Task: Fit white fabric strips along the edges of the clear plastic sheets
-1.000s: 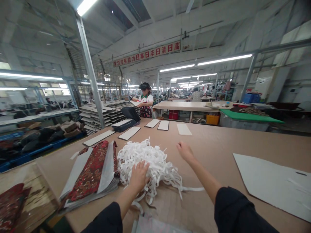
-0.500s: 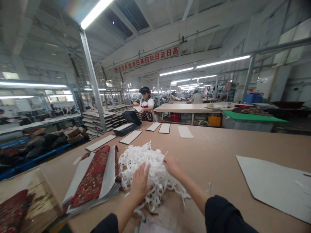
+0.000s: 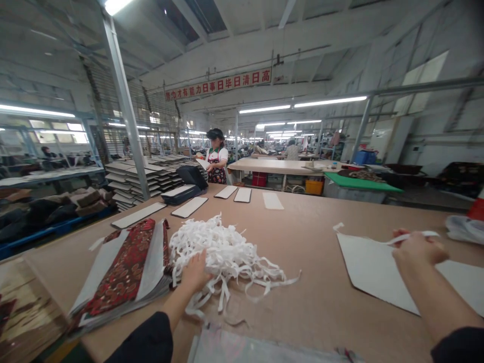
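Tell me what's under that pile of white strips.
Around the pile of white strips, brown tabletop shows, also between loose ends at its right. Whatever lies beneath the thick middle is covered.

The heap of strips (image 3: 223,247) is plain white, as is the single strip (image 3: 390,241) at right; the board (image 3: 368,267) there is pale grey. The bench (image 3: 306,232) is tan. The cloth (image 3: 121,267) at left is dark red and brown with a rounded, flower-like print. A far sheet (image 3: 361,181) is bright green.
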{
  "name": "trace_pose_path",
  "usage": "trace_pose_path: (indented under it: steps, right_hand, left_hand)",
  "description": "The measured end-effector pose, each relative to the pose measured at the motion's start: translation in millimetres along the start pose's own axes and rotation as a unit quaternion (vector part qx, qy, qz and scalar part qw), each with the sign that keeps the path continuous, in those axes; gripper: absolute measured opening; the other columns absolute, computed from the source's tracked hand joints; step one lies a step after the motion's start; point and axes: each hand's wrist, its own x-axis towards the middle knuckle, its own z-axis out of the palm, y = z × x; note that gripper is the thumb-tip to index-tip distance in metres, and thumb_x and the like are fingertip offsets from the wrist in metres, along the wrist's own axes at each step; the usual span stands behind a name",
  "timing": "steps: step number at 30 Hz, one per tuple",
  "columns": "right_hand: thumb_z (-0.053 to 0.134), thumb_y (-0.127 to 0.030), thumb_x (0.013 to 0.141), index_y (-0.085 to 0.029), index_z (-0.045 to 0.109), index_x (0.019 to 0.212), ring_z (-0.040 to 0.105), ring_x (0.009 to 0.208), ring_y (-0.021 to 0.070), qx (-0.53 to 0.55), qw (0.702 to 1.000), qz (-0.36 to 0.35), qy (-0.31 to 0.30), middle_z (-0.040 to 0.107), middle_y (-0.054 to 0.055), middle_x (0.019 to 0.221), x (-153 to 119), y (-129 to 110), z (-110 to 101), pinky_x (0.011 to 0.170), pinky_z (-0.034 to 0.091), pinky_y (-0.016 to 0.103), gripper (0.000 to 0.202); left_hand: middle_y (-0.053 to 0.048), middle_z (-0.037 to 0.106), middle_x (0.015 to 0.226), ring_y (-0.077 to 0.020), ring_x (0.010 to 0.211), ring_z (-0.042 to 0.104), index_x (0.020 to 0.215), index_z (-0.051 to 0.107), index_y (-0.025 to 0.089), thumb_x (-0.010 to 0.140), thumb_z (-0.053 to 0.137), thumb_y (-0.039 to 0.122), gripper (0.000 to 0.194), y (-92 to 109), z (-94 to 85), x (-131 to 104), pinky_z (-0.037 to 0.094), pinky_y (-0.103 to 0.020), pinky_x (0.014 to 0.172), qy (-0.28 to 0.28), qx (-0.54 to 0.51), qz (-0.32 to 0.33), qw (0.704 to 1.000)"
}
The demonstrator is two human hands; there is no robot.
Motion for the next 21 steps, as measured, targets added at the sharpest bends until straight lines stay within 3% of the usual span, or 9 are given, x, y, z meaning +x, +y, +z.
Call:
trace_pose_path:
  steps: [2,5,6,8,11,14,16,19,21]
  right_hand:
    - [0.041,-0.021,0.081,-0.021,0.045,0.09,0.055,0.058,0.0104,-0.014,1.0,0.009,-0.024,0.058,0.012,0.099,-8,0,-9,0.057,0.047,0.028,0.01]
    - [0.062,-0.017,0.066,-0.015,0.052,0.073,0.056,0.053,0.0132,-0.051,0.986,0.038,-0.156,0.062,0.008,0.071,-45,4,-11,0.054,0.048,0.028,0.012]
    - [0.066,-0.019,0.063,-0.014,0.053,0.07,0.055,0.05,0.013,-0.069,0.973,0.049,-0.215,0.061,0.006,0.064,-63,6,-10,0.053,0.047,0.028,0.016]
    - [0.064,-0.032,0.067,-0.015,0.054,0.074,0.052,0.049,0.0097,-0.134,0.897,0.059,-0.417,0.059,0.001,0.061,-101,10,-9,0.051,0.044,0.023,0.021]
    - [0.061,-0.043,0.069,-0.015,0.053,0.074,0.048,0.047,0.0074,-0.152,0.824,0.058,-0.543,0.057,-0.002,0.058,-157,12,-13,0.048,0.039,0.02,0.029]
    - [0.059,-0.047,0.07,-0.015,0.053,0.073,0.045,0.044,0.0066,-0.14,0.778,0.068,-0.609,0.056,-0.003,0.056,-195,16,-21,0.045,0.037,0.02,0.032]
    - [0.058,-0.048,0.071,-0.015,0.053,0.074,0.044,0.042,0.0064,-0.143,0.755,0.078,-0.635,0.056,-0.003,0.055,-211,21,-26,0.044,0.036,0.02,0.033]
    - [0.057,-0.05,0.07,-0.015,0.052,0.075,0.044,0.04,0.0066,-0.167,0.732,0.092,-0.654,0.056,-0.003,0.054,-227,29,-32,0.041,0.035,0.02,0.035]
    - [0.056,-0.05,0.071,-0.015,0.052,0.075,0.044,0.041,0.0067,-0.184,0.721,0.097,-0.661,0.056,-0.002,0.055,-232,31,-36,0.041,0.035,0.02,0.036]
  left_hand:
    - [-0.019,0.031,0.137,-0.0319,0.125,0.027,0.136,0.018,0.01,0.063,0.061,0.033,0.087,12,-8.5,-4,0.028,-0.046,0.097,0.008,0.009,0.013,1.0]
    - [-0.017,0.027,0.139,-0.0332,0.128,0.019,0.134,0.026,0.012,0.06,0.062,0.02,0.082,43,-26.2,-15,0.022,-0.049,0.099,0.057,0.016,0.057,0.997]
    - [-0.016,0.029,0.139,-0.0318,0.129,0.018,0.131,0.031,0.014,0.06,0.061,0.017,0.078,56,-33.3,-22,0.02,-0.049,0.1,0.084,0.0,0.083,0.993]
    - [-0.012,0.039,0.133,-0.0283,0.124,0.029,0.123,0.043,0.016,0.065,0.059,0.021,0.061,85,-48.2,-40,0.021,-0.045,0.101,0.088,-0.104,0.157,0.978]
    - [-0.007,0.059,0.111,-0.0211,0.103,0.05,0.107,0.057,0.019,0.072,0.054,0.03,0.037,127,-68.4,-73,0.037,-0.033,0.09,-0.042,-0.359,0.26,0.895]
    - [-0.004,0.063,0.094,-0.0177,0.086,0.055,0.099,0.062,0.018,0.072,0.055,0.034,0.031,155,-80.4,-101,0.041,-0.026,0.074,-0.161,-0.544,0.245,0.786]
    - [-0.002,0.063,0.084,-0.0144,0.076,0.054,0.091,0.064,0.017,0.072,0.058,0.036,0.028,163,-83.7,-112,0.04,-0.023,0.064,-0.178,-0.627,0.2,0.732]
    - [0.001,0.055,0.063,-0.009,0.059,0.048,0.077,0.064,0.013,0.065,0.065,0.038,0.028,162,-84.8,-123,0.035,-0.019,0.054,-0.165,-0.711,0.104,0.676]
    - [0.002,0.053,0.061,-0.0079,0.058,0.047,0.072,0.063,0.012,0.059,0.071,0.037,0.029,156,-85.1,-127,0.035,-0.018,0.052,-0.156,-0.749,0.047,0.642]
